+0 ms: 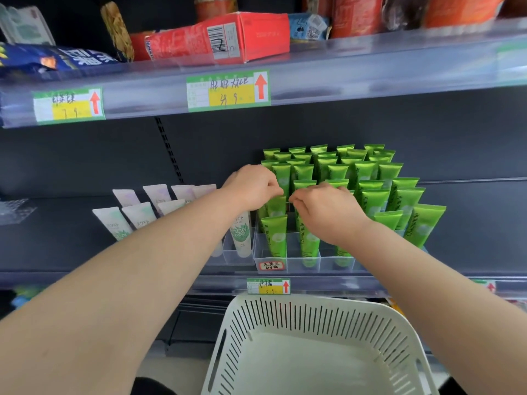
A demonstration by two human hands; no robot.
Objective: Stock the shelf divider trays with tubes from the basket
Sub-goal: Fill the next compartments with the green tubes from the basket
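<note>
TECH 1: Left zone first. Hazard?

TECH 2: White tubes (pixel 128 220) at left, upright but leaning, just beside the left forearm. Easily knocked over in a row by a careless sweep of that arm. Lift clear before drawing back.

TECH 1: Left hand?

TECH 2: Left hand (pixel 251 189) curled, fingers pinching the crimped top of a green tube (pixel 276 208) in the second row from near, left column of the divider tray (pixel 326 260). Seating in the cell not confirmed. If released tilted, likely to lean on the near tube and jam the slot.

TECH 1: Right hand?

TECH 2: Right hand (pixel 325 206) just beside the left, fingers curled down among the tube tops. Fingertips hidden, so gripping or not: cannot tell. Wrist close over the near rows, with a risk of pressing neighbours askew.

TECH 1: Basket?

TECH 2: Basket (pixel 313 315) near, below the shelf edge. No tube visible inside, so probably the last piece in hand. Check before reaching down again.

TECH 1: Far right?

TECH 2: Green tubes (pixel 427 223) packed tight, the outer ones leaning right at the tray's edge. Possible domino fall from any shove. Keep both hands slow and vertical.
</note>
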